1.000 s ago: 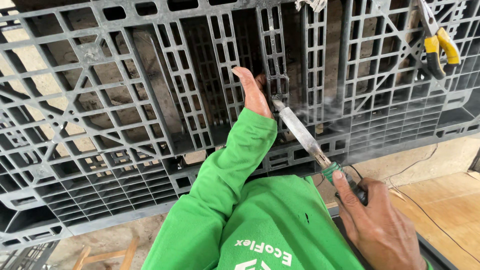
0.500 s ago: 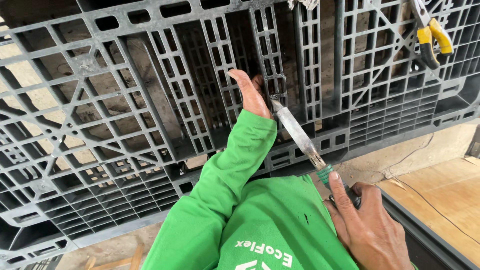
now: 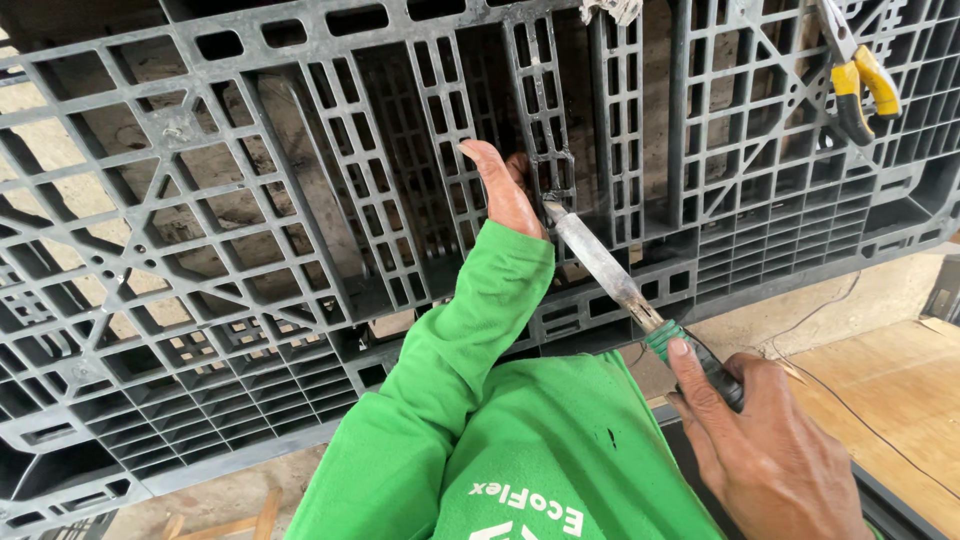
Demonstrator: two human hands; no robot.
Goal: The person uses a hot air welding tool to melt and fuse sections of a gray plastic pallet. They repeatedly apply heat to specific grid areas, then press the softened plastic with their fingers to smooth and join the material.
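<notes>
A large black plastic pallet [image 3: 250,250] with a grid of ribs fills most of the head view. My left hand [image 3: 505,190], in a green sleeve, reaches up and grips one of its vertical ribs near the middle. My right hand [image 3: 770,460] holds the dark, green-collared handle of a flat metal blade tool [image 3: 600,265]. The tip of the blade touches the pallet rib just right of my left hand.
Pliers with yellow handles [image 3: 858,75] hang on the pallet at the top right. A thin wire [image 3: 850,400] trails over a wooden board [image 3: 900,390] at the lower right. A concrete floor shows through the pallet's openings.
The view has shifted slightly, so the pallet sits a little lower and left. Both hands and the blade keep the same hold and contact.
</notes>
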